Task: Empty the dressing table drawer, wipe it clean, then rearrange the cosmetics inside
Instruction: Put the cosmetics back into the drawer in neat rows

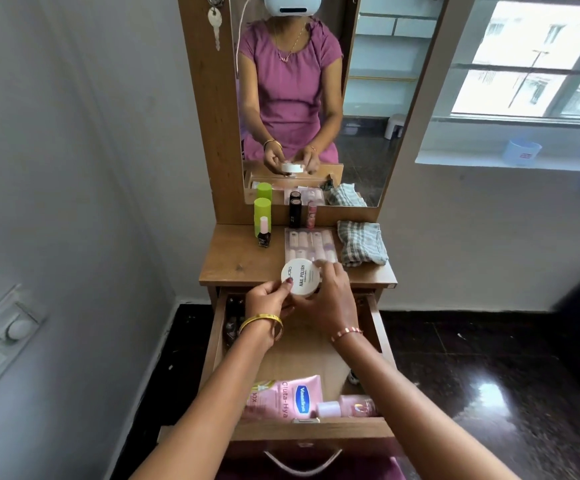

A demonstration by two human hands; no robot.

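Both hands hold a round white jar [300, 277] labelled nail polish, just above the back of the open wooden drawer [377, 320]. My left hand [268, 301] grips its left side with the thumb on the lid. My right hand [330, 299] curls round its right side. In the drawer's front lie a pink lotion pouch [287, 396] and a pink bottle [349, 405]. Small dark items [233, 320] sit along the drawer's left wall.
On the dressing table top [233, 261] stand a green tube [262, 214], a nail polish bottle [264, 235], two lipsticks [302, 214], a clear box of nail tips [311, 245] and a folded checked cloth [361, 242]. A mirror [368, 98] rises behind.
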